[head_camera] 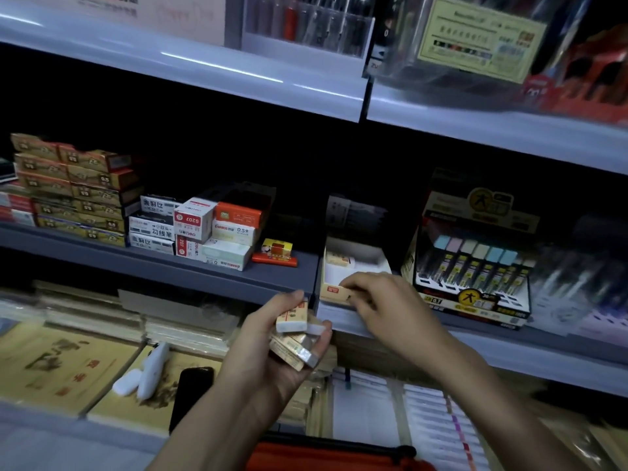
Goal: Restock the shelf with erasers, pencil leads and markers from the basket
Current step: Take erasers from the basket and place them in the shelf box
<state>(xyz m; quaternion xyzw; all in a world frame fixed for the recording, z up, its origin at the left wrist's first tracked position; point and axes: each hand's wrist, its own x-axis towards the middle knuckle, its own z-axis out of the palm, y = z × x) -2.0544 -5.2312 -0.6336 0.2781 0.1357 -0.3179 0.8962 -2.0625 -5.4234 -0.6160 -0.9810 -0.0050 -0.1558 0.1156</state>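
Observation:
My left hand (268, 348) holds a small stack of wrapped erasers (294, 331) just below the middle shelf's front edge. My right hand (380, 300) reaches over the front wall of a white eraser display box (373, 263) on the shelf, its fingers curled around the box's front edge or an eraser there; which one I cannot tell. One eraser (338, 259) lies inside the box near the back. A pencil lead display (475, 266) stands to the right of the box. The red basket (323, 453) shows at the bottom edge.
Stacks of small boxes (200, 229) and brown lead boxes (74, 185) fill the shelf's left half. Notebooks (61, 365), two white objects (146, 372) and a black phone (192, 392) lie on the lower shelf. The upper shelf (190, 62) overhangs.

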